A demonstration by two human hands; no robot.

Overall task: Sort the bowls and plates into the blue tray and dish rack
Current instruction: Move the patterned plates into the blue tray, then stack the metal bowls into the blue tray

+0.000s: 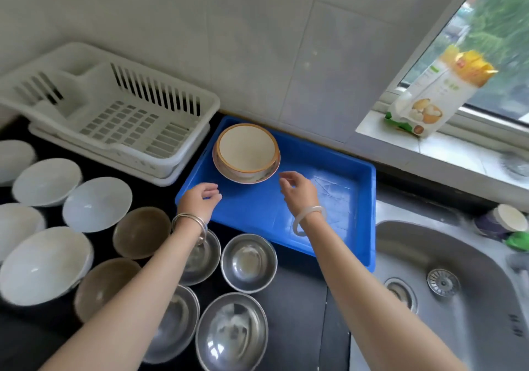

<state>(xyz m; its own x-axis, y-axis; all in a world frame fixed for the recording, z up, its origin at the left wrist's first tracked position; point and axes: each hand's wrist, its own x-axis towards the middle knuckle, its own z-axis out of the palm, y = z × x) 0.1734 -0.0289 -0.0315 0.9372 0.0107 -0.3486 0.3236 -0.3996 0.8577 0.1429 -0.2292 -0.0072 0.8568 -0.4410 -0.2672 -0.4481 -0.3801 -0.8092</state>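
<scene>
Orange-rimmed cream ceramic bowl point(246, 147) sits on a shallow plate point(246, 181) in the far left corner of the blue plastic tray point(257, 213). My left grip point(200, 198) and right grip point(299, 190) hover just beside it, loosely curled, holding nothing. I cannot read the blurred print on the yellow-and-white packet point(438, 95) on the windowsill point(386, 133). White slatted dish rack point(114, 113) stands left of the tray. Steel bowls point(248, 262), white bowls point(47, 181) and brown bowls point(141, 231) crowd the dark counter point(300, 299), some partly under my left forearm.

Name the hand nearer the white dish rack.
Left. The left hand hovers over the left edge of the blue tray, close to the dish rack; the right hand hovers farther right, mid-tray.
</scene>
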